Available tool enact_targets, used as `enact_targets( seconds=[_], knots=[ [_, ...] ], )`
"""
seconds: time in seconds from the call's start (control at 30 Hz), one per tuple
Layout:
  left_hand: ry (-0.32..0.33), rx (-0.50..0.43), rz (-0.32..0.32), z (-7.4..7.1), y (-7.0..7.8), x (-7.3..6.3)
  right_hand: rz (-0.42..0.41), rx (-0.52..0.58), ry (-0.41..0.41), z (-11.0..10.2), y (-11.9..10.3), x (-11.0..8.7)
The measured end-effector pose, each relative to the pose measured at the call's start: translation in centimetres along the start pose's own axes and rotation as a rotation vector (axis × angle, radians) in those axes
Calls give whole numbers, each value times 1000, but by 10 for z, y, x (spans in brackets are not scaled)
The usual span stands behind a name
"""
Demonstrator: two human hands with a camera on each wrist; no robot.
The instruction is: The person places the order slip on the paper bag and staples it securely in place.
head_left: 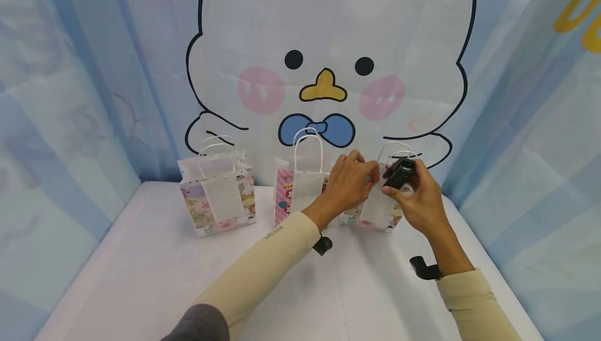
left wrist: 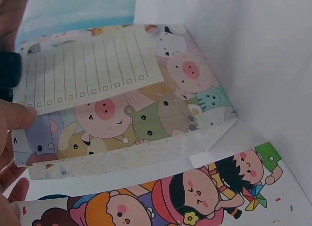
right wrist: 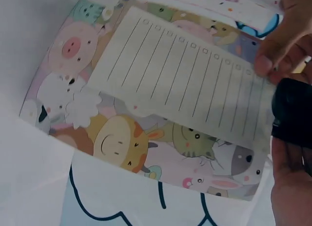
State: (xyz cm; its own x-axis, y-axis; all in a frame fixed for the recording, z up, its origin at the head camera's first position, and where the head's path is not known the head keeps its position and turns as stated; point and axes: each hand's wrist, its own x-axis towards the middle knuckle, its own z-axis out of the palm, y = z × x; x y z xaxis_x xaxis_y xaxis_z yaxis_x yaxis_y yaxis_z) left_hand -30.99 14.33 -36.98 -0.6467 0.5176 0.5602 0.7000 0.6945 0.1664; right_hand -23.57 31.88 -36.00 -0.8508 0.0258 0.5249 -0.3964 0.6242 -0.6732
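Observation:
The right-hand paper gift bag is printed with cartoon animals and has white handles. A lined checklist sheet lies against its front. At the bag's top edge my left hand pinches the sheet; its thumb shows on the paper in the left wrist view. My right hand grips a small black stapler at the top of the same sheet and bag. Whether the stapler's mouth is over the paper I cannot tell, since fingers hide it.
A pink gift bag with a similar sheet stands in the middle, partly behind the left arm. Another animal-print bag with a sheet stands at the left. Behind the white table hangs a cartoon-printed cloth.

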Motion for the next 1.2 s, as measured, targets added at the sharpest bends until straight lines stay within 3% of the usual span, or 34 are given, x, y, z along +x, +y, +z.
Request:
enact_targets(
  seconds=[0.17,0.27,0.4,0.67,0.93,1.2],
  knots=[
    [8,7,6,1,-1,0,18,224,125,-10,1,-5],
    [7,6,8,1,0,0,49,202,192,-21,3,-13],
    [1,16,10,1,0,0,84,90,210,-34,13,-28],
    [-8,26,2,0,1,0,224,-222,120,-49,46,-63],
    [3,6,12,-1,2,0,330,-379,4,-53,71,-94],
    [0,11,11,-1,3,-1,478,-505,-236,-52,90,-106]
  ],
)
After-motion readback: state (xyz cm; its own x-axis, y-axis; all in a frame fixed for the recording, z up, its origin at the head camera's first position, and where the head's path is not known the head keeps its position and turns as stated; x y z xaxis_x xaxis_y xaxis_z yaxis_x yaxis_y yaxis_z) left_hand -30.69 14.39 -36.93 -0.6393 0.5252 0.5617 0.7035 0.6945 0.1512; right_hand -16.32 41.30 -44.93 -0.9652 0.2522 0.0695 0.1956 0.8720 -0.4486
